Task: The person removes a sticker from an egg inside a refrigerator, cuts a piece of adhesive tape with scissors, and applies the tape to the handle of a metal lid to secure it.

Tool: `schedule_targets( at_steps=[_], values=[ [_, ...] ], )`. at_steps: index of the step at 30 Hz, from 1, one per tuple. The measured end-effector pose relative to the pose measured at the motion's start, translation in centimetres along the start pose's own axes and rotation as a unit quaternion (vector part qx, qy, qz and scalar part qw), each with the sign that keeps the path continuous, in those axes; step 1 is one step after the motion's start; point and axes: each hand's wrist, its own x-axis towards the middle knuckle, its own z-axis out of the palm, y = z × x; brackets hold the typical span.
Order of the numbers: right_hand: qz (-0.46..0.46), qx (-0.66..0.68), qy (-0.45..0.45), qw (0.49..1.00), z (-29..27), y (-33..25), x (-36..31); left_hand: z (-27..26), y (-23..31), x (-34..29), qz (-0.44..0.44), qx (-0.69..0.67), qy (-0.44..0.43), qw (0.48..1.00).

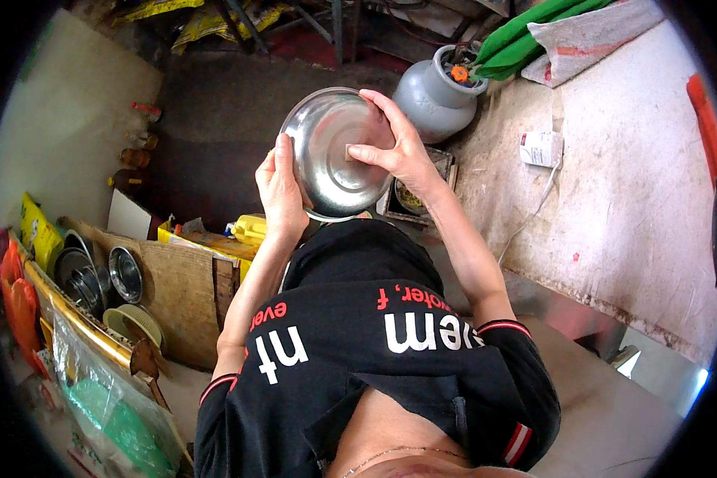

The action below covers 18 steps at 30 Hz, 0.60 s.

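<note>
A shiny round stainless steel bowl point(323, 163) is held up in front of my body, tilted toward me. My left hand point(282, 193) grips its left rim, thumb along the edge and fingers folded behind. At the right side, my right hand point(406, 155) has its fingers around the rim. The right thumb stretches over the metal and presses at a small pale patch point(349, 152) near the middle, perhaps a sticker. Fingers behind the bowl are hidden. I cannot tell whether its inside or its underside faces me.
A grey gas cylinder point(432, 102) with an orange knob stands beyond the bowl. Rightward, a pale worktop point(613, 231) carries a white corded box point(542, 149) and a green cloth point(526, 36). Left are a cardboard panel point(179, 283), metal pans point(125, 273) and a yellow bottle point(250, 229).
</note>
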Motion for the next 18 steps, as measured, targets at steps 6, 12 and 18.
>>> schedule_targets(
  at_steps=[6, 12, 18],
  values=[
    [0.032, 0.045, -0.005, 0.998, 0.4, -0.6, 0.7, 0.2, -0.3, 0.0, 0.017, 0.023, 0.018, 0.999],
    [0.000, 0.042, -0.012, 0.999, -0.4, -1.5, 0.7, -0.5, 0.6, 0.3, -0.022, 0.035, 0.018, 0.999],
    [0.001, 0.019, 0.010, 1.000, 0.1, -1.5, 0.1, -0.5, 0.2, 0.4, -0.011, 0.007, 0.008, 1.000]
  ],
)
